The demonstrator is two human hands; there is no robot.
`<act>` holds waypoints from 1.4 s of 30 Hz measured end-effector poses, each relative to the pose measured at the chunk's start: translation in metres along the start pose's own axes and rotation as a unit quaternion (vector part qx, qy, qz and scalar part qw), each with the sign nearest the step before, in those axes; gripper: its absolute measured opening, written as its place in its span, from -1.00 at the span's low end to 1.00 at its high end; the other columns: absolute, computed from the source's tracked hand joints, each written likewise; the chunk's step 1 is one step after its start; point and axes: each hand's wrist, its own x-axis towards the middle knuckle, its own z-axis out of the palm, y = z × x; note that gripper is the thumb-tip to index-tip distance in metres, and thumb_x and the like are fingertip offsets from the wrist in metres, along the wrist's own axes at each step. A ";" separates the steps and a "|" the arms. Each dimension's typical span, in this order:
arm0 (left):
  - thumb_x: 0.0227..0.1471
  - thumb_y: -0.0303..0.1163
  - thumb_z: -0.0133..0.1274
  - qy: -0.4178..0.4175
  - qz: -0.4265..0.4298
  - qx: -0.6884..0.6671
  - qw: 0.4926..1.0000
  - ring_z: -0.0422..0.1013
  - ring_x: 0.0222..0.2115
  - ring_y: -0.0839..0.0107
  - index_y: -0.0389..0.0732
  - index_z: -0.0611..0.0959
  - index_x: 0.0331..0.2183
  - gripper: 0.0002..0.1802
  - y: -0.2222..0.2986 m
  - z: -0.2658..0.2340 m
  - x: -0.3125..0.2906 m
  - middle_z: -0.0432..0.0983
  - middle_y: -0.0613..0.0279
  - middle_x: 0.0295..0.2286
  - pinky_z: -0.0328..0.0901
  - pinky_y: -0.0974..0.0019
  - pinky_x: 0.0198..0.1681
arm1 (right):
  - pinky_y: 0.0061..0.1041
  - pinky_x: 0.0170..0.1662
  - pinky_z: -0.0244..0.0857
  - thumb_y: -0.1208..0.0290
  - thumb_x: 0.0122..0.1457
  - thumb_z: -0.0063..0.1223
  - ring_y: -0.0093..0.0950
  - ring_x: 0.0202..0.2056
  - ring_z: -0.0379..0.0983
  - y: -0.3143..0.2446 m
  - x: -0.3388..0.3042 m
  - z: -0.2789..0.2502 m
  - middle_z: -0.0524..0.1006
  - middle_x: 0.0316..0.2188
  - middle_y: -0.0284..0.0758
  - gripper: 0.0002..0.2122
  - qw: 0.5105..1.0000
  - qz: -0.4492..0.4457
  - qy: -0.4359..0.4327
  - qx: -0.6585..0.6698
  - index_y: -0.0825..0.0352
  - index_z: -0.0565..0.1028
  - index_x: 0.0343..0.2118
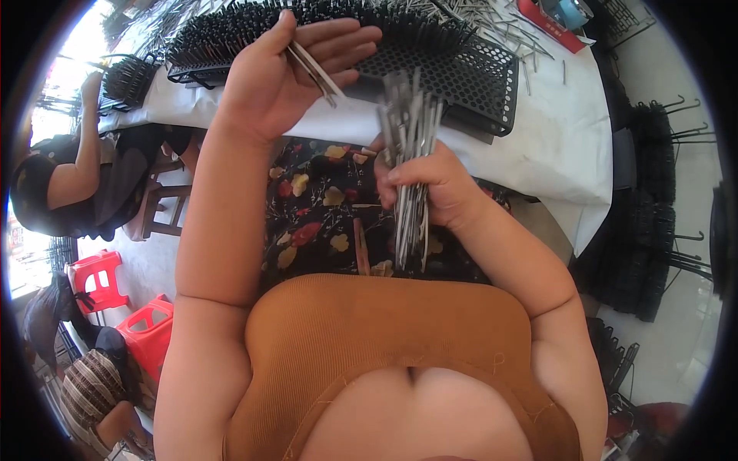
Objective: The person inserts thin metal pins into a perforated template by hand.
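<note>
The left forearm rises almost straight from the body, bringing the left hand [273, 88] up beside the tray's near edge, palm facing the wearer. Its four fingers are extended and slightly parted, and the thumb points up, clear of the palm. A few thin metal strips [317, 75] lie slantwise across that palm and the fingers; whether anything grips them, I cannot tell.

The right forearm slants inward, and the right hand [437, 180] sits lower, to the right of the left one. It is curled around a bundle of silver metal strips [413, 146], thumb across the near side. The upper ends fan out above the fist, slightly blurred; the lower ends hang below it, over floral cloth [330, 196].

Beyond both hands, on a white-covered table [565, 142], is a black perforated tray [484, 81], with dense black upright pieces [223, 38] behind the left hand.
</note>
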 end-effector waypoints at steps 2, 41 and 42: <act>0.37 -0.04 -0.56 -0.001 -0.070 -0.036 0.997 0.31 0.15 0.16 -0.41 0.43 0.10 -0.30 -0.006 0.005 -0.011 0.42 -0.10 0.07 0.28 0.13 0.11 | -0.31 -0.35 0.51 0.56 -0.06 0.10 -0.29 -0.45 0.54 -0.004 0.000 -0.002 0.45 -0.54 -0.23 -0.61 0.996 -0.005 0.065 0.059 0.40 0.40 -0.08; 0.35 -0.07 -0.27 -0.091 0.157 0.131 0.975 0.30 0.12 0.35 -0.24 0.55 0.06 -0.47 -0.040 0.018 0.019 0.48 0.14 0.03 0.09 0.25 0.23 | -0.17 -0.12 0.50 0.58 -0.08 0.23 -0.21 -0.25 0.57 0.018 0.004 0.008 0.55 -0.30 -0.16 -0.36 0.989 0.028 -0.109 0.098 0.36 0.28 0.14; 0.33 0.13 -0.54 -0.151 0.153 0.227 0.950 0.23 0.21 0.20 -0.29 0.44 0.15 -0.22 -0.041 0.020 0.021 0.36 0.05 0.14 -0.06 0.16 0.31 | -0.12 0.05 0.41 0.54 -0.07 0.26 -0.15 -0.12 0.55 0.023 0.006 0.001 0.57 -0.26 -0.12 -0.33 0.979 0.052 -0.151 0.127 0.39 0.26 0.18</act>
